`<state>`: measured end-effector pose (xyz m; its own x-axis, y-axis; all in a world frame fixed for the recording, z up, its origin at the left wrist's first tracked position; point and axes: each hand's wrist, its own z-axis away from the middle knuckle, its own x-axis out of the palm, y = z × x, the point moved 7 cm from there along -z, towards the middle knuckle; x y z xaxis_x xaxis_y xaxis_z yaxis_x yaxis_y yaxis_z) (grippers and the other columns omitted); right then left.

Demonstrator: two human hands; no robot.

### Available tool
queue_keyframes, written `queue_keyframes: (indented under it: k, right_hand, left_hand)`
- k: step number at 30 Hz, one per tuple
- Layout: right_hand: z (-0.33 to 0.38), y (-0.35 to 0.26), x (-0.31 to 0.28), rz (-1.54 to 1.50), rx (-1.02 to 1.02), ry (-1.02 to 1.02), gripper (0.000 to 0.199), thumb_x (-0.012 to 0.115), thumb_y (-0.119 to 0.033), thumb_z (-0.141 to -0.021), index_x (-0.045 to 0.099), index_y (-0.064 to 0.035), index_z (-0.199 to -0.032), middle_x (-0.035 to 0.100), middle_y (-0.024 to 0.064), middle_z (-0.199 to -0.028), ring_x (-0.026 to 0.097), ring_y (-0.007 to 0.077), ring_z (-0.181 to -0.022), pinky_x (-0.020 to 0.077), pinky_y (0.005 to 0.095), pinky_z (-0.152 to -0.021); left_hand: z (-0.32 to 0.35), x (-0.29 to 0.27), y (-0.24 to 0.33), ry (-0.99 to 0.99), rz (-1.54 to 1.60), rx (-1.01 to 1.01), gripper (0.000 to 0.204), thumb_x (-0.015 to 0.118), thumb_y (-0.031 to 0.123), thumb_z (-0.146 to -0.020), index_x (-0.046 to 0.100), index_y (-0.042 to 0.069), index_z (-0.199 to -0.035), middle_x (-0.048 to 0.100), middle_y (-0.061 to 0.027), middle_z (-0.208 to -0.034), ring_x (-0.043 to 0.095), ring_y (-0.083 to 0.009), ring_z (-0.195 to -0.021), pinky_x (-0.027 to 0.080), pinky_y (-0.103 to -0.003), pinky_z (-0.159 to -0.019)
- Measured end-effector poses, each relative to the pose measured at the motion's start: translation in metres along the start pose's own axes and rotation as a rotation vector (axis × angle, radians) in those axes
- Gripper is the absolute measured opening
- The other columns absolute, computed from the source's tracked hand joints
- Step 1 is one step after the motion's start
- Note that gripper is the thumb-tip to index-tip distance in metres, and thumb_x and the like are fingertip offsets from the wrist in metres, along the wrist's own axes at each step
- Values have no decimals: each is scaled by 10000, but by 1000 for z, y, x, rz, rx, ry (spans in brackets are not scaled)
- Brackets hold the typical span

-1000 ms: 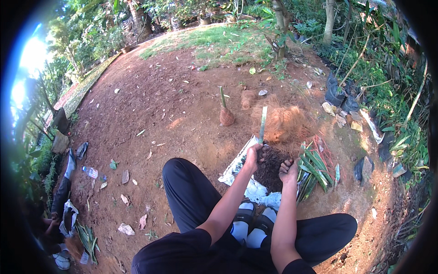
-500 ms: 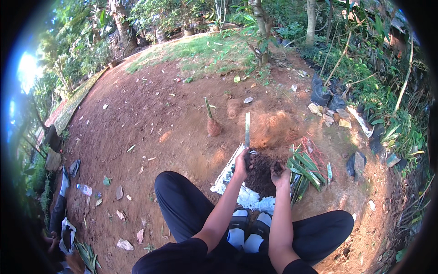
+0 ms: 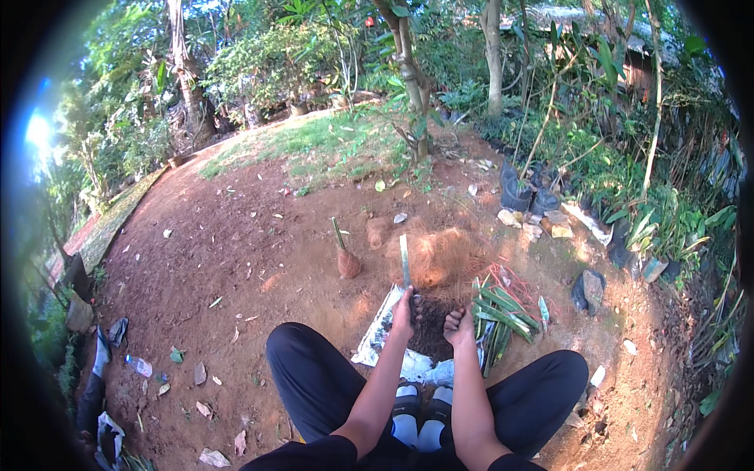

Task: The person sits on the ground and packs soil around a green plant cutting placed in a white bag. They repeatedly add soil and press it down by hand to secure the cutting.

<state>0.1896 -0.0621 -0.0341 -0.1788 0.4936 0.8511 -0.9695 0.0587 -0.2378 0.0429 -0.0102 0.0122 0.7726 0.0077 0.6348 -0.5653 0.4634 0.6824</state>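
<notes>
Compared with the earlier frame, both hands stay at the dark soil heap, while the view has lifted a little, so the trees at 12 o'clock show more and the hands sit lower in the picture. One left hand (image 3: 404,312) is closed around the handle of one knife (image 3: 405,263), whose blade stands nearly upright and points to 12 o'clock. One right hand (image 3: 458,326) lies just beside it, at 3 o'clock from the left hand, with the palm turned up and the fingers loosely curled; I cannot tell if it holds some soil. Both hands touch one heap of dark soil (image 3: 433,334), which lies on one white sheet (image 3: 385,337) in front of the person's knees.

At 3 o'clock from the soil lies one bundle of green cuttings (image 3: 503,310); single stems I cannot count surely. At 12 o'clock, just behind the knife, is one mound of brown coconut fibre (image 3: 440,255). At 10 o'clock from the hands stands one small sprouting husk (image 3: 347,263) with a green shoot. Two black planting bags (image 3: 525,196) stand at 1 o'clock, well apart. One plastic bottle (image 3: 140,366) lies far at 9 o'clock on the red ground. Two feet in white socks with black sandals (image 3: 420,412) show between the forearms. Nothing lies between the hands and the soil.
</notes>
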Motion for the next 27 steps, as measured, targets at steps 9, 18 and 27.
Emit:
queue_keyframes:
  k: [9,18,27]
  right_hand:
    - [50,-9,18,164,-103,12,592,347,-623,-922,239,-195,-526,211,-39,-448,162,126,-365,95,279,-366]
    - [56,-31,21,42,-218,39,447,430,-463,-940,435,-171,-602,420,-14,-501,425,154,-462,337,224,-460]
    - [28,-36,20,108,-132,-20,184,522,-254,-972,546,-74,-946,631,45,-863,569,148,-677,453,253,-564]
  left_hand:
    - [29,-6,13,75,17,77,260,619,401,-887,664,147,-923,594,1,-634,475,-116,-430,348,-259,-395]
    - [32,4,20,79,49,146,319,599,407,-902,664,118,-1020,525,27,-646,473,-91,-509,365,-248,-452]
    - [40,13,31,111,-13,162,349,597,410,-904,659,103,-1059,535,23,-692,479,-88,-521,357,-244,-452]
